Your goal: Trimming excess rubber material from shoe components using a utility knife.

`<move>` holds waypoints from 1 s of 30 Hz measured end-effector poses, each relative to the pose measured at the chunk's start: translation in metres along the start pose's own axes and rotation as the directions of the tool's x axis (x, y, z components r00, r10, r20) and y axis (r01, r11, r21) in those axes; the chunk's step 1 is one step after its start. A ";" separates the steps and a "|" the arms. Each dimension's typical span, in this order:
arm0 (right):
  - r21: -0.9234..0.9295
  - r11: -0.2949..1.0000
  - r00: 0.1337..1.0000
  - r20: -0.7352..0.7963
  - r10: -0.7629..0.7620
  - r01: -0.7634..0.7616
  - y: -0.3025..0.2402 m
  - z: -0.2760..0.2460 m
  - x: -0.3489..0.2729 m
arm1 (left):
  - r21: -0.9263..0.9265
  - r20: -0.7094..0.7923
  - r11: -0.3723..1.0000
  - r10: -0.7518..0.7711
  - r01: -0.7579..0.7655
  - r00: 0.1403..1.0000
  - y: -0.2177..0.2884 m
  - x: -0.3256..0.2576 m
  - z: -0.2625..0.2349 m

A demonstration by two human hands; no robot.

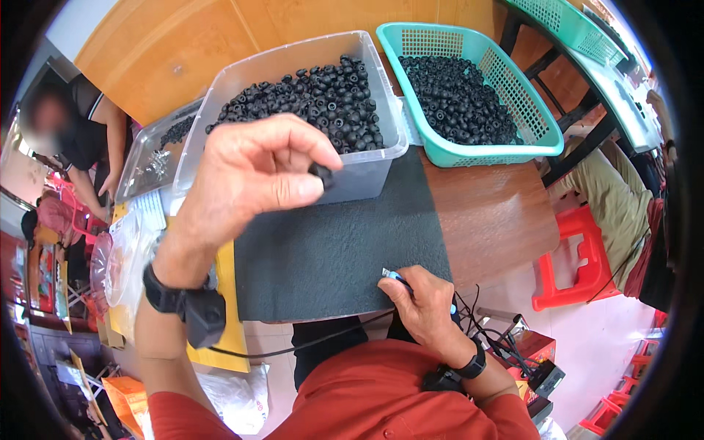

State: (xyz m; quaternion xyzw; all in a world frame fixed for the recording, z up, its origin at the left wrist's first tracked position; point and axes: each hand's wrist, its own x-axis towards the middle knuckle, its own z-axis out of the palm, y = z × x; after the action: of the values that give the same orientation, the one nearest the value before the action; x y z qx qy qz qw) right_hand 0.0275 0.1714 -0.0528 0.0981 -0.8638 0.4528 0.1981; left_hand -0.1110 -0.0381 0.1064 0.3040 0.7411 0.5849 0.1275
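Left of centre, I see the left hand (246, 169) pinching a black bead-like part (320, 174), likely light, stiff, best side-gripped; below centre, the right hand (427, 306) clasps a blue-handled tool (397, 277).

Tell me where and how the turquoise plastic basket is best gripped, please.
Probably under the near rim of the basket, from the person's side: this lip juts outward over the brown tabletop, while the clear plastic bin stands close on the left.
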 end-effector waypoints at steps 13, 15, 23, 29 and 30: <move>0.308 0.948 0.990 -0.090 0.111 -0.078 -0.016 -0.016 0.013 | 0.141 -0.102 0.987 0.097 -0.082 0.990 -0.051 -0.049 0.088; 0.355 0.924 0.984 -0.054 0.168 -0.139 -0.020 -0.016 0.014 | 0.174 -0.097 0.980 0.112 -0.094 0.989 -0.050 -0.052 0.101; 0.596 0.749 0.950 0.080 0.303 -0.289 -0.022 -0.016 0.004 | -0.055 -0.182 0.997 0.048 -0.058 0.982 -0.061 -0.057 0.120; 0.649 0.705 0.946 0.072 0.315 -0.284 -0.019 -0.014 0.001 | -0.532 -0.200 0.845 -0.193 0.059 0.961 -0.079 -0.060 0.135; 0.656 0.698 0.945 0.075 0.318 -0.286 -0.018 -0.015 0.002 | -0.619 -0.179 0.782 -0.229 0.072 0.957 -0.081 -0.060 0.136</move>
State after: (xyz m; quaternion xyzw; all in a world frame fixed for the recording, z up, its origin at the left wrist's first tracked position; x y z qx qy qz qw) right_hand 0.0362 0.1733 -0.0306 0.0085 -0.6481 0.7559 0.0929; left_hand -0.0148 0.0227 -0.0187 0.1120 0.5464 0.8118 0.1726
